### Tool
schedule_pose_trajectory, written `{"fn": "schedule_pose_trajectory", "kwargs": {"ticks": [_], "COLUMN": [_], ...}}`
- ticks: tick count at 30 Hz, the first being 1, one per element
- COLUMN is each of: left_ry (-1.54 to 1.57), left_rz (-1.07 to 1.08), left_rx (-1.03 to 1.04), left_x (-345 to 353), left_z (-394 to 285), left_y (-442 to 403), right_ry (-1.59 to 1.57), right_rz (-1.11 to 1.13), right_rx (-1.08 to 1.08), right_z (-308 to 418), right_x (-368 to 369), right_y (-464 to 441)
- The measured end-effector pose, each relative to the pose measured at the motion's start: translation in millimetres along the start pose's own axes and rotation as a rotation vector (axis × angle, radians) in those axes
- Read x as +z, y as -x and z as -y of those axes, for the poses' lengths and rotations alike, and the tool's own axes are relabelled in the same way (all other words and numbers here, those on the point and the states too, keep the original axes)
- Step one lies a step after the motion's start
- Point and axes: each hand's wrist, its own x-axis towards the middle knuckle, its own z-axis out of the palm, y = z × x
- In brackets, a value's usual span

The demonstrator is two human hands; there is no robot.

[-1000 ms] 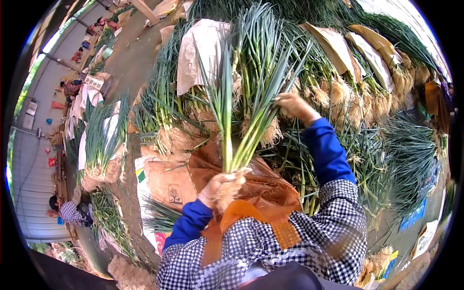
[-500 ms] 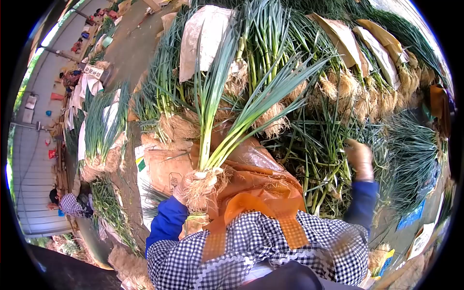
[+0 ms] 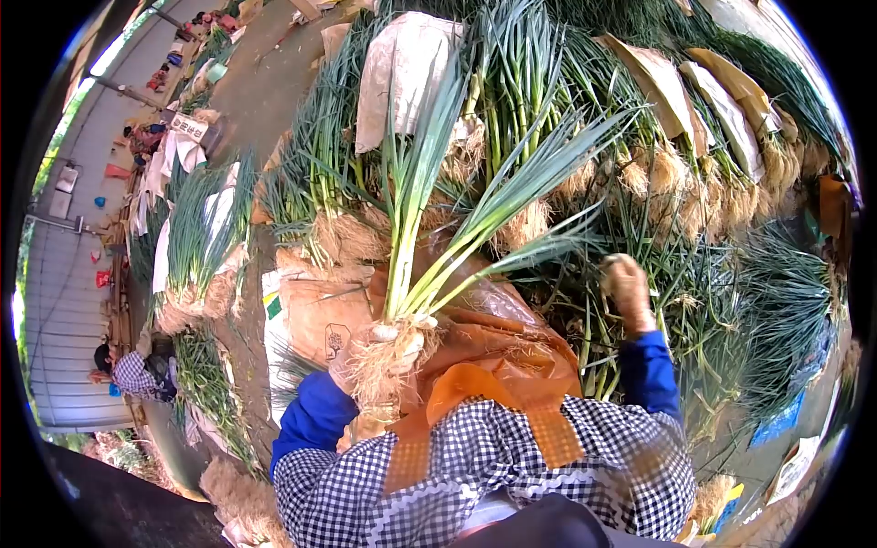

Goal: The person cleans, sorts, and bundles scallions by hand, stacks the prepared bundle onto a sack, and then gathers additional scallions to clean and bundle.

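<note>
My left hand [image 3: 345, 367] is closed around the root end of a bunch of green onions [image 3: 411, 237]. Their pale roots hang over the fingers, and the leaves fan up and to the right. One stalk leans lower to the right than the others. Over a loose heap of green onions [image 3: 598, 342] is my right hand [image 3: 627, 290], its fingers curled. Whatever those fingers hold, if anything, is hard to make out. Beneath the held bunch lies an orange-brown plastic apron [image 3: 512, 342] across my lap.
Bundled green onions [image 3: 521, 91] with roots toward me stand ahead, some wrapped in paper sheets [image 3: 653, 87]. More leaves [image 3: 786, 301] lie at right. A printed sack [image 3: 315, 310] lies beside my left arm. Another person [image 3: 142, 374] is at far left.
My right hand has moved left, closer to the held bunch. A stalk in that bunch now spreads out lower to the right. My left hand keeps its grip.
</note>
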Motion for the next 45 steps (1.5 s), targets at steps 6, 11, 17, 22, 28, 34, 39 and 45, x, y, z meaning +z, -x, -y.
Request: {"fn": "schedule_pose_trajectory", "kwargs": {"ticks": [6, 11, 17, 22, 28, 34, 39, 45], "left_ry": [-0.069, -0.309, -0.331, -0.175, 0.274, 0.218, 0.160, 0.339], "left_rz": [0.385, 0.857, 0.109, -0.142, 0.122, 0.040, -0.043, -0.019], "left_rx": [0.263, 0.584, 0.778, 0.547, 0.291, 0.258, 0.383, 0.341], "left_x": [50.1, 78.8, 65.1, 21.0, 9.0, 20.8, -3.0, -8.7], "left_z": [-60.8, -107.5, -76.7, -10.7, 71.0, 85.3, 96.5, 82.2], "left_y": [61.0, 64.3, -10.1, -116.5, -188.1, -194.2, -204.7, -193.9], "right_ry": [1.508, 0.907, 0.953, 0.123, 0.680, 0.139, 0.909, 0.755], "right_rz": [0.477, 0.144, 0.054, 0.110, 0.036, 0.237, -0.017, 0.598], "right_rx": [0.038, -0.344, -0.064, 0.024, -0.277, 0.072, -0.522, -0.580], "right_z": [-29.8, 68.2, 60.8, 80.6, 46.7, 52.9, 41.3, 50.1], "right_x": [-63.7, 46.0, 145.7, 112.1, 104.4, 114.1, 138.1, 72.3], "right_y": [-14.6, -76.5, -182.5, -116.4, -27.7, -88.6, -135.8, -18.1]}}
